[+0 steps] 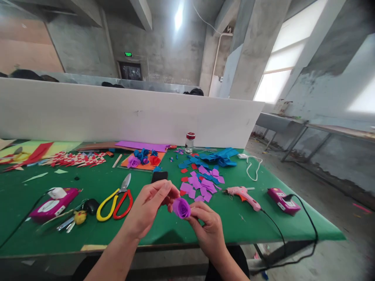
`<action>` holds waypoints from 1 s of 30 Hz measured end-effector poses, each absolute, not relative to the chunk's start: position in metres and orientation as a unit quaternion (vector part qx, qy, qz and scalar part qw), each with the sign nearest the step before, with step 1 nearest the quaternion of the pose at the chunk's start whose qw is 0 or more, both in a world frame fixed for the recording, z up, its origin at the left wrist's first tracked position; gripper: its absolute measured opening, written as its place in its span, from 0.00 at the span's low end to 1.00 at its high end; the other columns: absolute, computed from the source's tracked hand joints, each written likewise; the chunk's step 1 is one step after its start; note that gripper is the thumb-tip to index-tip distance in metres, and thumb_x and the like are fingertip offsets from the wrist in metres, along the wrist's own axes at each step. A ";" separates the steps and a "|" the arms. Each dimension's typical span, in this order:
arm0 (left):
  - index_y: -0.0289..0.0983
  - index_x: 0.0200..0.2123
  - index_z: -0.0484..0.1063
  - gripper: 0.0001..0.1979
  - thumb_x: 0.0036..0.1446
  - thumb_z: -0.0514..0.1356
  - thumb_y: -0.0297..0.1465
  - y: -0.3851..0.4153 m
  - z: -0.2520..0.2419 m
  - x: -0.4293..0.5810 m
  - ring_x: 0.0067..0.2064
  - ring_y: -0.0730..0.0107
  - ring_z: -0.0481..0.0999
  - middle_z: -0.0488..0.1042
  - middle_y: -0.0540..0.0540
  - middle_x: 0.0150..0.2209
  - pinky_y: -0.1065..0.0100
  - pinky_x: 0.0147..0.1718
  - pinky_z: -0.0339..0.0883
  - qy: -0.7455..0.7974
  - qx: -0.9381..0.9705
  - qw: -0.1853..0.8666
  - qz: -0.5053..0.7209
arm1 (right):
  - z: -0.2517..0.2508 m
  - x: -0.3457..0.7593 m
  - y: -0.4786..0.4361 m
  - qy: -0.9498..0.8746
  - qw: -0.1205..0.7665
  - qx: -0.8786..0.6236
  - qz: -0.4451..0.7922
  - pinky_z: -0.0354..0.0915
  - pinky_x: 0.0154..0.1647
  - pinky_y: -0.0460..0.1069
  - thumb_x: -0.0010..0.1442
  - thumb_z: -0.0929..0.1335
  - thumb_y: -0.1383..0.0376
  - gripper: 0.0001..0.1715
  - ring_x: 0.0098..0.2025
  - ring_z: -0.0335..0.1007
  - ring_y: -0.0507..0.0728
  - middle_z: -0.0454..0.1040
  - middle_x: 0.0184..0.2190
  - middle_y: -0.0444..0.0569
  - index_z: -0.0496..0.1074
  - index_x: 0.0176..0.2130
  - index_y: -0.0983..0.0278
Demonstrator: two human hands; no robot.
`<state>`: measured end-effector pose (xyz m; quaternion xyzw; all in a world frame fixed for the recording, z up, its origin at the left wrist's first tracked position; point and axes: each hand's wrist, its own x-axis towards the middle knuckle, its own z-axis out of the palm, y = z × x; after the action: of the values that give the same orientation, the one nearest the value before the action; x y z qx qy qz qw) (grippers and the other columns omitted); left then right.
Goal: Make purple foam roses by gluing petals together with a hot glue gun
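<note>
Left hand [150,205] and right hand [207,222] lie nearest the viewer, above the green surface [240,228]. Between them, the right pinches a purple paper rose [182,208]; whether the left, curled at its edge, grips cannot be told. Behind stands a red-lidded glass jar [190,143], contents indistinct. The rose's spiral mouth faces the viewer, long axis foreshortened, petals tightly wound.

The window [288,54] glares white (ceiling lamp [179,17] too).

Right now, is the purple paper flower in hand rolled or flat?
Rolled: the purple paper flower shows layers curling in a spiral around its centre, held at the right hand.
</note>
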<state>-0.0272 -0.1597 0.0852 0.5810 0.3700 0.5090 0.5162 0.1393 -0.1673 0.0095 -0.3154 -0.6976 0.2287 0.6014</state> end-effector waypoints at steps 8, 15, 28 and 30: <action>0.34 0.27 0.73 0.13 0.55 0.60 0.39 -0.159 0.070 -0.008 0.22 0.76 0.63 0.71 0.49 0.23 0.71 0.24 0.59 0.406 0.615 0.513 0.441 | -0.015 0.150 -0.169 -0.680 0.621 -0.327 0.213 0.67 0.31 0.47 0.59 0.68 0.68 0.07 0.30 0.71 0.54 0.75 0.28 0.47 0.78 0.32 0.60; 0.34 0.27 0.74 0.10 0.54 0.59 0.35 -0.170 0.086 -0.010 0.23 0.75 0.64 0.73 0.48 0.25 0.70 0.26 0.60 0.398 0.638 0.493 0.438 | -0.006 0.151 -0.175 -0.690 0.615 -0.312 0.217 0.67 0.33 0.47 0.60 0.68 0.69 0.08 0.31 0.71 0.54 0.75 0.29 0.47 0.78 0.32 0.60; 0.33 0.24 0.74 0.13 0.51 0.61 0.37 -0.169 0.082 -0.013 0.19 0.76 0.63 0.70 0.49 0.19 0.72 0.20 0.56 0.449 0.665 0.435 0.409 | -0.006 0.151 -0.177 -0.702 0.605 -0.306 0.219 0.67 0.33 0.46 0.60 0.69 0.69 0.07 0.32 0.72 0.54 0.75 0.29 0.48 0.78 0.33 0.62; 0.33 0.24 0.74 0.13 0.51 0.61 0.37 -0.170 0.082 -0.013 0.19 0.77 0.62 0.71 0.49 0.20 0.72 0.20 0.56 0.446 0.651 0.456 0.411 | -0.006 0.152 -0.177 -0.705 0.603 -0.308 0.212 0.66 0.33 0.45 0.60 0.68 0.69 0.07 0.32 0.72 0.53 0.75 0.29 0.48 0.78 0.33 0.62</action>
<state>-0.0130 -0.1698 0.0818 0.6515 0.4464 0.4108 0.4555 0.1519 -0.1767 -0.0059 -0.3083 -0.7048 0.2121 0.6026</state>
